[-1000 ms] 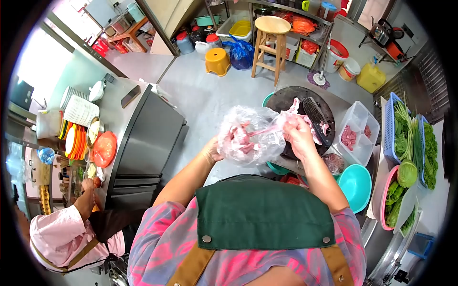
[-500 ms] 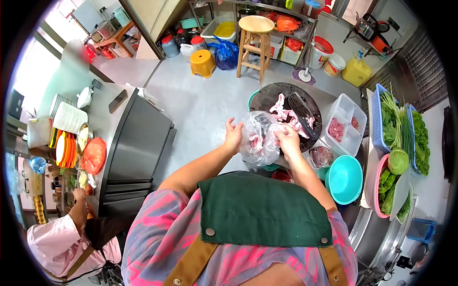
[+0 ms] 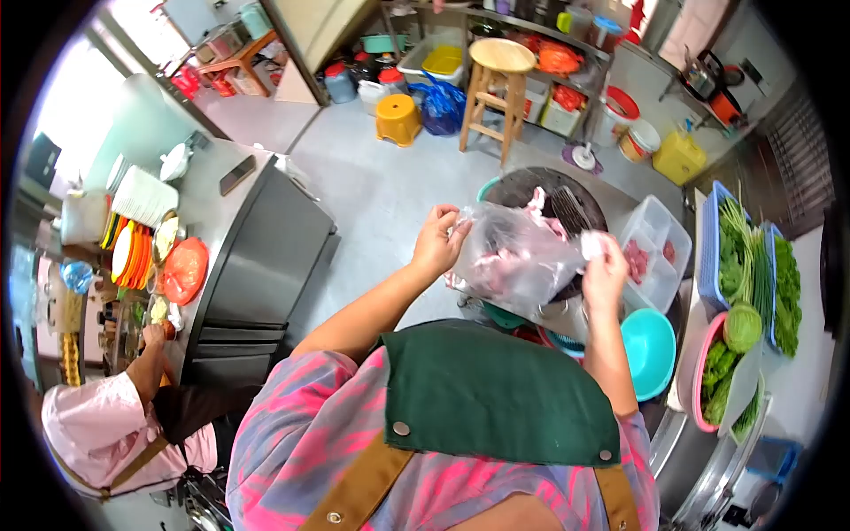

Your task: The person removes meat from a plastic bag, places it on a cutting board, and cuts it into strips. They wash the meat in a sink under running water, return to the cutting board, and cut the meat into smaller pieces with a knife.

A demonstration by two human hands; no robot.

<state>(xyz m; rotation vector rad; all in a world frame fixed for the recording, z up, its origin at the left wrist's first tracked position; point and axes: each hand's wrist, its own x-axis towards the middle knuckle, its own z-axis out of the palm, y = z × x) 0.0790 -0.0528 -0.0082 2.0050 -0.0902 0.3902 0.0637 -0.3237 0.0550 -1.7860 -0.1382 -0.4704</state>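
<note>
A clear plastic bag (image 3: pixel 522 281) is stretched between my two hands, with pale pink meat (image 3: pixel 500 264) showing through it. My left hand (image 3: pixel 438 241) pinches the bag's left upper edge. On the other side, my right hand (image 3: pixel 605 270) grips its right edge, fingers closed. Behind the bag lies a round dark chopping block (image 3: pixel 513 190), carrying strips of pink and white meat (image 3: pixel 537 203) and a dark cleaver (image 3: pixel 571 209). The bag covers the block's near part and the cleaver's handle.
Right of the block stand a divided clear container (image 3: pixel 653 234) with red meat, a turquoise bowl (image 3: pixel 648 354), and baskets of greens (image 3: pixel 731 248). A wooden stool (image 3: pixel 502 57) stands beyond. At the left counter (image 3: pixel 232 199), a co-worker's arm (image 3: pixel 146 372) reaches among dishes.
The bag, bunched before, is now spread wide between my hands. My right hand has moved right and my left fingers have closed on the bag's edge. The camera view has shifted slightly.
</note>
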